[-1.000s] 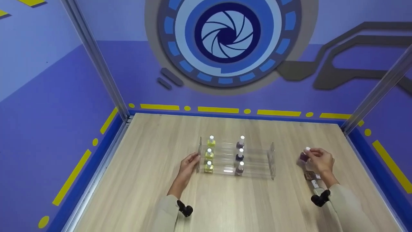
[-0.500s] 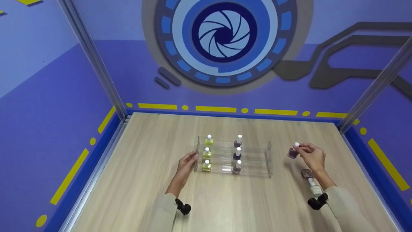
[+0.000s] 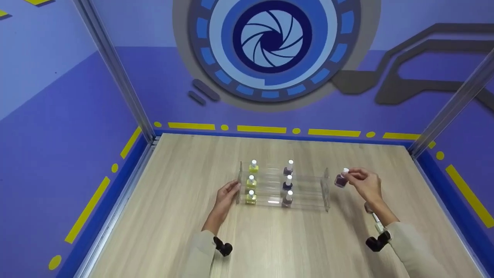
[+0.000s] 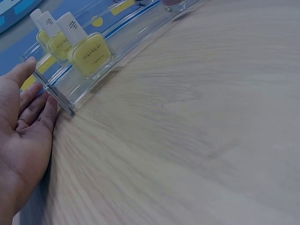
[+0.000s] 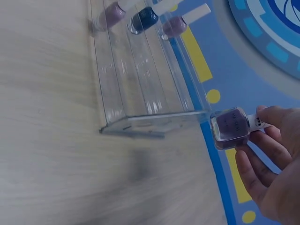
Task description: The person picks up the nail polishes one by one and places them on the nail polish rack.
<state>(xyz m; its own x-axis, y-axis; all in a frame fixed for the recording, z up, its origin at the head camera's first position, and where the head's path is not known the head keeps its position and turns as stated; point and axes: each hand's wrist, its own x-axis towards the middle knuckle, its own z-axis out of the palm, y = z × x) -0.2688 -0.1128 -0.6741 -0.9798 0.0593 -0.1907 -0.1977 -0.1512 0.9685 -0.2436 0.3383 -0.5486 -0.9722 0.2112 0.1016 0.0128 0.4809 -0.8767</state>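
My right hand (image 3: 366, 187) pinches a purple nail polish bottle (image 3: 340, 180) by its white cap. The bottle hangs tilted in the air just right of a clear acrylic rack (image 3: 325, 193). In the right wrist view, its glass (image 5: 230, 128) overlaps the rack's end panel (image 5: 157, 123). At the rack's other end, my left hand (image 3: 225, 197) rests relaxed fingers and thumb against the side panel (image 4: 56, 96). Yellow nail polish bottles (image 4: 92, 54) stand on the three tiers at the left. Farther along stand two mauve bottles (image 3: 287, 200) with a dark one (image 3: 287, 186) between them.
Beneath my right forearm a brown nail polish bottle (image 3: 368, 208) and a pale one (image 3: 379, 226) lie on the wooden table (image 3: 270, 243), partly hidden by the arm. Printed blue and purple walls (image 3: 139, 85) enclose the table behind and at the sides.
My right hand has lifted the purple bottle off the table and carried it left towards the rack. The left hand stays against the rack's end.
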